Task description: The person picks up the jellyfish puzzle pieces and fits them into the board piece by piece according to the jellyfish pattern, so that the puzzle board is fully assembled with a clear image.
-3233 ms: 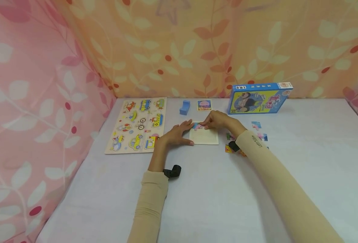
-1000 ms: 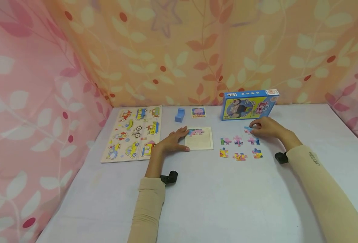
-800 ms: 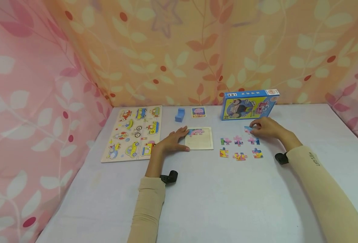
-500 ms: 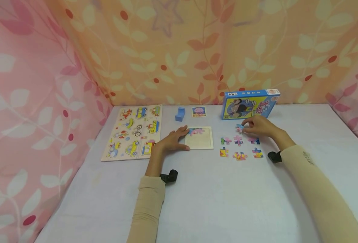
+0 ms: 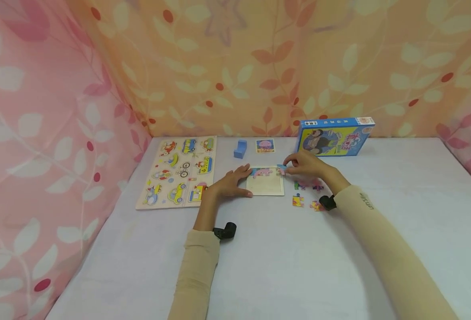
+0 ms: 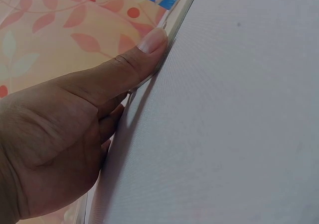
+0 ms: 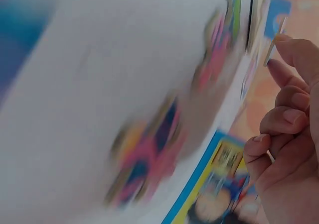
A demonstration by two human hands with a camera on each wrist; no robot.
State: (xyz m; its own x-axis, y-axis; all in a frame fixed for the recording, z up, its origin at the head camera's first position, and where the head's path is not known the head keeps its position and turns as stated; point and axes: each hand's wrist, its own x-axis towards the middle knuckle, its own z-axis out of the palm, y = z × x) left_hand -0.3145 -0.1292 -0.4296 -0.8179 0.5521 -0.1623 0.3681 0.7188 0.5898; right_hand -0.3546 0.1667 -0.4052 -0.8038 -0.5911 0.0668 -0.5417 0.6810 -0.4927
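Note:
A small square puzzle tray (image 5: 265, 186) lies mid-table, with joined pink-and-blue pieces (image 5: 261, 172) along its upper left. My left hand (image 5: 231, 183) rests at the tray's left side, fingers spread. In the left wrist view its straight thumb (image 6: 134, 59) touches the tray edge. Over the tray's upper right corner, my right hand (image 5: 309, 164) pinches a jigsaw piece (image 5: 281, 170) between thumb and forefinger. The right wrist view shows that piece (image 7: 269, 51) edge-on, with the other fingers curled. Loose jigsaw pieces (image 5: 298, 201) lie right of the tray, some hidden by the right arm.
A board of vehicle pictures (image 5: 175, 175) lies at left. Behind the tray are a blue curved block (image 5: 240, 149) and a small picture card (image 5: 265, 146). A blue-and-yellow box (image 5: 335, 138) stands at back right, against a floral curtain (image 5: 235, 66).
My right hand has picked up the jigsaw piece from the upper right of the loose ones and carried it left to the tray's corner. The left hand keeps its place.

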